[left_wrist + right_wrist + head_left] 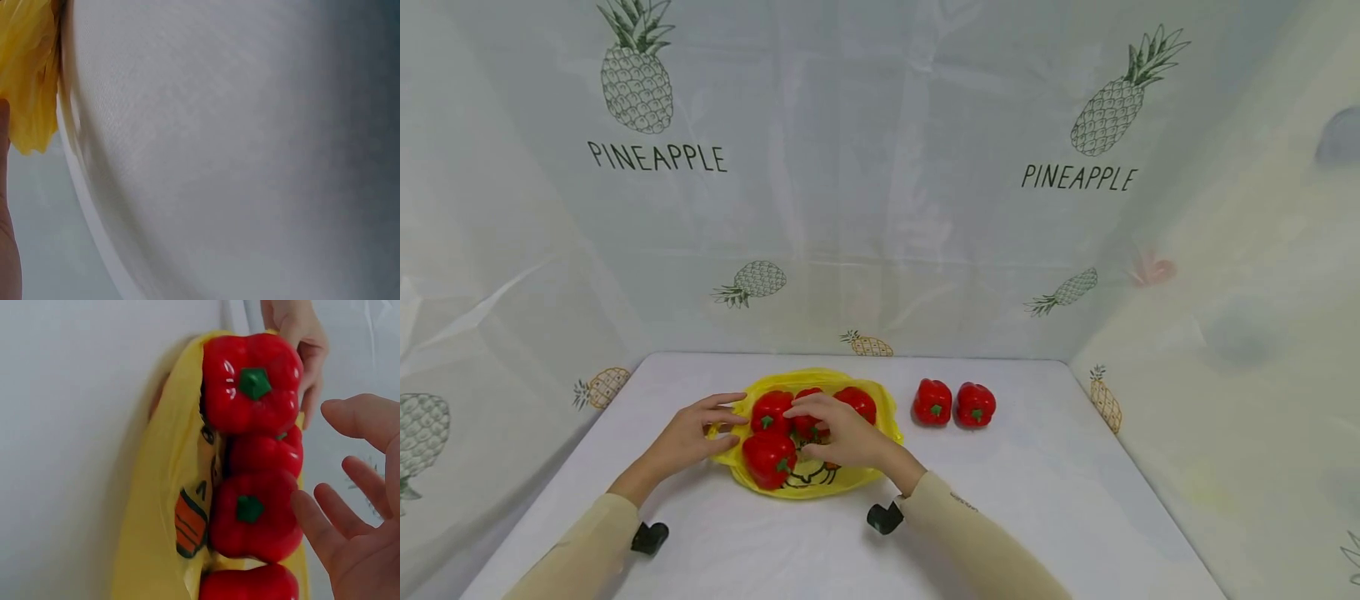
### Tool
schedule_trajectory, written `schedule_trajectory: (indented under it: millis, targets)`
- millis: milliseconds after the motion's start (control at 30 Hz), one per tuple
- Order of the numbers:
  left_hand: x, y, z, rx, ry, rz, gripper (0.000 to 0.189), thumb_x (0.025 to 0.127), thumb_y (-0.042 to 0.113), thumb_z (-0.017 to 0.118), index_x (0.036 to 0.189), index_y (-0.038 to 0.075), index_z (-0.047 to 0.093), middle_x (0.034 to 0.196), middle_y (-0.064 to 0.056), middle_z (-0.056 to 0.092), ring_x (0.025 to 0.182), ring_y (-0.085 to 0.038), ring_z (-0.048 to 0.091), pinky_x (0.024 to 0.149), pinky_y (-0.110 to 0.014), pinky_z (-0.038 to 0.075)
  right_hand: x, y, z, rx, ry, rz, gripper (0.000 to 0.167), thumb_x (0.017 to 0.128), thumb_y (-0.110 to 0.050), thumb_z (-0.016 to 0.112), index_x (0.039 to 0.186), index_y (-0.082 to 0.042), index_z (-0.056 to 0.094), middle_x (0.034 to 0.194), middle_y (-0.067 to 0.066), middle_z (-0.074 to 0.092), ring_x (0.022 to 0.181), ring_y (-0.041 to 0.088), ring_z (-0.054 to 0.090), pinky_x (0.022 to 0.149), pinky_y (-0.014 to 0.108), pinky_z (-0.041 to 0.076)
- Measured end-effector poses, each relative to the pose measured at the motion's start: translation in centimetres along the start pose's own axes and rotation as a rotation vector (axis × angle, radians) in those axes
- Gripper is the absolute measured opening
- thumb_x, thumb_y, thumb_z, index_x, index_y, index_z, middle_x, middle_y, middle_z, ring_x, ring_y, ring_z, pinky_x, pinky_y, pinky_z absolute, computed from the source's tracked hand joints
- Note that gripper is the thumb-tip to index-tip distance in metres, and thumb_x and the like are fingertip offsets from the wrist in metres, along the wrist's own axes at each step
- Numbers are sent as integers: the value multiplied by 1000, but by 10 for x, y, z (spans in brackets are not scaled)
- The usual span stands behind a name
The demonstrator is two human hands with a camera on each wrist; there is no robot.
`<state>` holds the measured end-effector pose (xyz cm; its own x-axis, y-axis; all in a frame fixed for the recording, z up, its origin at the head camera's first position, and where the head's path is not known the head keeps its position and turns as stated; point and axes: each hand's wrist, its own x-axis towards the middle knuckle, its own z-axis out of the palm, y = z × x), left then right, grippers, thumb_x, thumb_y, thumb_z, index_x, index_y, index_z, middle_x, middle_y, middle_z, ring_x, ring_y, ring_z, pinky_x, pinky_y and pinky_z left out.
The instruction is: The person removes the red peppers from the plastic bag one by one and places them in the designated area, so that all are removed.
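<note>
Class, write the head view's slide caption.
Left hand and right hand at a yellow bag of red peppers, two more peppers alongside.

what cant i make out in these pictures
Head view: the middle pepper in the yellow bag, partly hidden by the right grip.
Head view: the dark mark on the right sleeve, too small to read.
Left wrist view: the left grip, mostly cut off by the left edge.
Right wrist view: the lowest pepper, cut off by the bottom edge.
</note>
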<state>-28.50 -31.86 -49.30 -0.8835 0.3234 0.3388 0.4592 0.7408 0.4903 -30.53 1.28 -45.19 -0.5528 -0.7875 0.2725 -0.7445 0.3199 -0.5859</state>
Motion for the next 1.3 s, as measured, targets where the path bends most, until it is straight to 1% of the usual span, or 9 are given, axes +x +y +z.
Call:
schedule_trajectory:
  millis: [167, 367, 467, 600, 667, 833, 933, 1167, 1300]
  targets:
    - [0, 0, 0, 9, -3, -2, 27, 90, 17, 86, 116, 19, 83, 152, -9, 60, 132, -39, 61, 97, -48, 60, 6, -1, 11, 21, -19, 3, 53, 98, -11, 77, 148, -14, 60, 159, 8, 51, 143, 15, 49, 106, 31, 54]
    - [0, 1, 0, 14, -6, 1, 27, 90, 16, 86, 117, 18, 83, 152, -11, 60, 135, -41, 58, 100, -54, 58, 9, 0, 17, 5, -34, 5, 53, 98, -13, 77, 148, -17, 61, 157, 1, 52, 142, 10, 50, 103, 27, 55]
    - [0, 2, 0, 6, -8, 4, 28, 90, 15, 86, 117, 17, 83, 152, -12, 60, 135, -42, 58, 100, -56, 57, 11, 1, 20, 20, -46, 7, 53, 97, -13, 78, 148, -19, 62, 157, 1, 53, 141, 10, 50, 103, 27, 55]
    - [-1, 1, 0, 2, -5, 3, 28, 90, 16, 86, 118, 17, 83, 152, -12, 59, 135, -42, 57, 100, -58, 56, 15, 1, 24, 21, -82, -8, 54, 97, -14, 79, 148, -19, 62, 158, 5, 53, 141, 10, 50, 103, 27, 55]
    - [-1, -1, 1, 2, -4, 4, 28, 90, 17, 86, 118, 18, 83, 153, -11, 59, 136, -42, 57, 101, -58, 56, 16, 1, 26, 17, -102, -8, 54, 97, -15, 79, 148, -20, 61, 159, 5, 52, 142, 10, 49, 104, 26, 54]
    - [-1, -3, 2, -1, -4, 16, 29, 90, 18, 86, 118, 18, 83, 153, -10, 59, 137, -41, 57, 101, -59, 56, 19, -1, 31, 6, -134, 9, 55, 98, -17, 78, 150, -23, 60, 160, 1, 51, 144, 9, 47, 103, 19, 51]
    - [-1, -2, 2, 0, -5, 18, 29, 90, 19, 86, 118, 18, 83, 153, -10, 59, 136, -41, 57, 100, -59, 56, 20, -1, 33, -12, -140, 12, 56, 98, -18, 78, 151, -25, 60, 160, -1, 52, 145, 9, 46, 102, 17, 49]
    - [-1, -2, 0, -2, -16, -2, 28, 91, 19, 86, 118, 19, 83, 154, -10, 58, 128, -36, 64, 97, -54, 59, 21, -2, 35, -37, -140, 21, 56, 97, -21, 80, 149, -28, 61, 156, -7, 55, 143, 7, 47, 103, 18, 49]
    - [0, -3, 1, -4, -19, 1, 27, 91, 19, 86, 117, 20, 83, 154, -10, 58, 127, -36, 65, 97, -52, 59, 19, -3, 35, -41, -140, 39, 54, 97, -21, 80, 148, -29, 63, 152, -7, 55, 140, 6, 48, 102, 17, 49]
